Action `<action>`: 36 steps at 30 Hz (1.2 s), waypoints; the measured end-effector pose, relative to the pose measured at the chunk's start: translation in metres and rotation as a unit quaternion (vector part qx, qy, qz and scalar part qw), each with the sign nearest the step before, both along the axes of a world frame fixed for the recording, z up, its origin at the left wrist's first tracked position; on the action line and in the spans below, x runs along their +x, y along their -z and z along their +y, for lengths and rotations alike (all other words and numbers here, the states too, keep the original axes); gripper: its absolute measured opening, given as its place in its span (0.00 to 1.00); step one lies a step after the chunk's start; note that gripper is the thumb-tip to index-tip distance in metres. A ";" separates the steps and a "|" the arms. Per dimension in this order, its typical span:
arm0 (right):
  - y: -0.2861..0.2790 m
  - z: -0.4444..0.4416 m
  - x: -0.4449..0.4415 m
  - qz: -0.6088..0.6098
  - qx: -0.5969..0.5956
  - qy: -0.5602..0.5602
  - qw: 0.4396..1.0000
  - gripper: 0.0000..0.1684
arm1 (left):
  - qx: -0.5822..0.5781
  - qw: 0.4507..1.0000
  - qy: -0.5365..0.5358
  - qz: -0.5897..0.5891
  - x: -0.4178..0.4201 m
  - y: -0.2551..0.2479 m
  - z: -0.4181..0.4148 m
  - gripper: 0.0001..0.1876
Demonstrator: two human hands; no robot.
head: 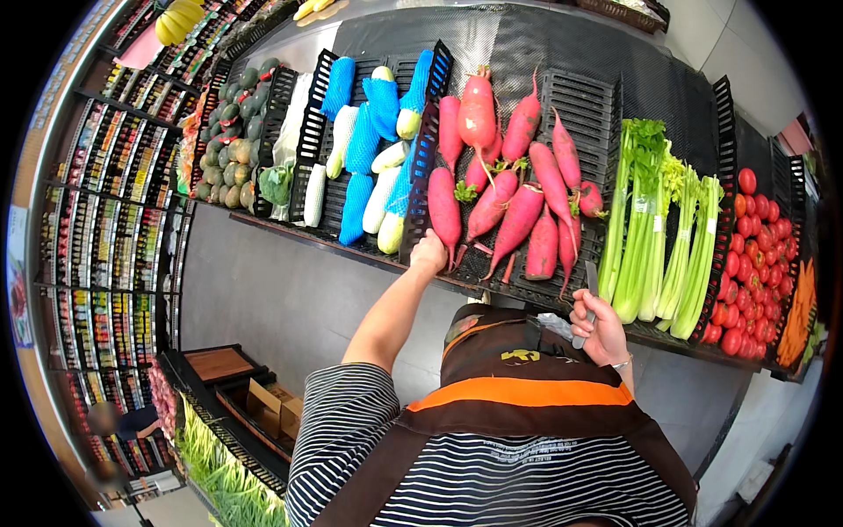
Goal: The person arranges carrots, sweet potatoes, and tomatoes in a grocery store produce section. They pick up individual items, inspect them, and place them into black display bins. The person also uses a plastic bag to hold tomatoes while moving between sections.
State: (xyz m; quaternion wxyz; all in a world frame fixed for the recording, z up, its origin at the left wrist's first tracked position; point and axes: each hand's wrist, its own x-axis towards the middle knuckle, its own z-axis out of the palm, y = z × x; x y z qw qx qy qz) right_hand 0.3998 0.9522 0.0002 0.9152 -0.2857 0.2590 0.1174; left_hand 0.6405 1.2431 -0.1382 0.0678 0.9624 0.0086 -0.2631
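My left hand [429, 251] is at the front edge of the display, at the foot of a black plastic divider [420, 178] and beside a large red radish [444, 209]; its fingers are partly hidden, so whether it grips anything does not show. In my right hand [600, 324] is a knife [591, 283], its flat metal blade pointing up toward the display. Several red radishes [520, 217], some with soil and short green tops, lie loosely on black slatted trays [579, 99]. Celery bunches [649, 244] stand in a row just right of them.
Left of the divider lie pale gourds in blue foam nets [362, 148], then broccoli [275, 184] and dark round squashes [237, 105]. Tomatoes [751, 263] and carrots [798, 309] are far right. Behind me are a cardboard box [265, 403] and leafy greens [224, 461]; a person [135, 421] is at lower left.
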 end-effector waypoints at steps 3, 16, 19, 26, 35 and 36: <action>-0.004 0.036 0.023 -0.007 0.000 0.004 1.000 0.12 | -0.046 0.998 -0.013 0.040 0.013 0.006 0.003 0.25; -0.032 0.077 0.050 -0.001 -0.092 0.067 0.993 0.11 | -0.182 0.970 0.148 -0.056 -0.036 -0.076 -0.002 0.12; -0.034 0.073 0.044 -0.004 -0.090 0.050 0.995 0.10 | -0.087 0.968 0.220 -0.081 -0.041 -0.060 -0.027 0.11; -0.035 0.044 0.029 -0.011 -0.105 0.063 0.992 0.09 | 0.048 0.983 0.175 -0.024 -0.036 -0.005 -0.052 0.11; -0.032 0.026 0.020 -0.023 -0.119 0.053 0.991 0.09 | 0.054 0.989 0.129 -0.037 -0.036 0.001 -0.052 0.12; -0.032 0.024 0.020 -0.024 -0.120 0.052 0.991 0.09 | 0.057 0.989 0.137 -0.027 -0.036 -0.003 -0.053 0.11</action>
